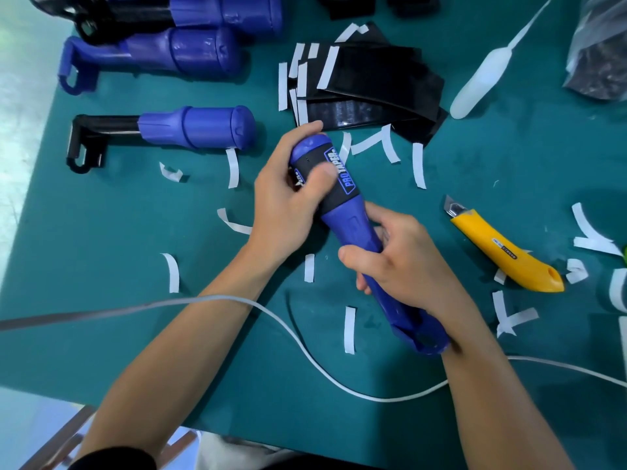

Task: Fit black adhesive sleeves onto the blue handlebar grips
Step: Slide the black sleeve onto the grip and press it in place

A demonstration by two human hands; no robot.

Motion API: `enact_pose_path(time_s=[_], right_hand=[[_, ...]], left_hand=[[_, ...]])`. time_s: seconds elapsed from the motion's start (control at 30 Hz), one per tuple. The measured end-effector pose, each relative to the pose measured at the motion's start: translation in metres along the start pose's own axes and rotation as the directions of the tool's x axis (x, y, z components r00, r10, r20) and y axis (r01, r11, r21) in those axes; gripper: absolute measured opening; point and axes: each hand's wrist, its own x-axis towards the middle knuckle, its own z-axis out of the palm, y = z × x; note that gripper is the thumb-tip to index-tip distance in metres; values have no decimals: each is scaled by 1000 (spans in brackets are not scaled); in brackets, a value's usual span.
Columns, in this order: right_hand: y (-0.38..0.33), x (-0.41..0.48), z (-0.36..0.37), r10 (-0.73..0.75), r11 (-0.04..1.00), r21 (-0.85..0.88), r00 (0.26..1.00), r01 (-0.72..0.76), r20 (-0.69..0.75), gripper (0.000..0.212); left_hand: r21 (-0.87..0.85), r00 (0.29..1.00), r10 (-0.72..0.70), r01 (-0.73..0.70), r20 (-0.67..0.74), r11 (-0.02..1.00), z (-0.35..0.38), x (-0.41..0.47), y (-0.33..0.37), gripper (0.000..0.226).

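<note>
A blue handlebar grip (353,228) lies slanted over the middle of the green table, held in both hands. A black adhesive sleeve (336,179) with "PRO TAPER" lettering wraps its thick far end. My left hand (288,198) grips that end, thumb pressing on the sleeve. My right hand (403,262) grips the narrow lower shaft of the same grip. A pile of flat black sleeves (369,86) with white backing strips lies beyond the hands. Bare blue grips (196,127) lie at the upper left.
A yellow utility knife (502,245) with its blade out lies to the right. White backing strips (349,329) litter the green mat (118,215). A white cable (305,351) crosses near the front edge. A white squeeze bottle (481,79) and a plastic bag (600,45) sit at the far right.
</note>
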Motion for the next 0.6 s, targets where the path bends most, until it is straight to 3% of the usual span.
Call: enact_pose_path(time_s=[0.1, 0.23, 0.33, 0.43, 0.53, 0.6], right_hand=[[1, 0, -1, -8, 1000, 12, 1000, 8, -10, 25], [1, 0, 0, -9, 1000, 2, 1000, 9, 11, 26], [2, 0, 1, -2, 1000, 0, 1000, 2, 30, 30], [2, 0, -1, 2, 1000, 0, 1000, -2, 24, 26], [1, -1, -2, -5, 1000, 27, 1000, 5, 13, 20], [1, -1, -2, -10, 1000, 27, 1000, 10, 14, 20]], left_hand=[[22, 993, 58, -61, 100, 998, -1, 0, -1, 56], [-35, 995, 19, -23, -97, 999, 0, 7, -2, 30], [-22, 985, -12, 8, -172, 1000, -1, 9, -4, 41], [7, 996, -2, 2, -90, 1000, 3, 3, -3, 31], [51, 996, 69, -72, 62, 996, 5, -5, -1, 52], [43, 992, 96, -100, 87, 994, 4, -4, -2, 59]])
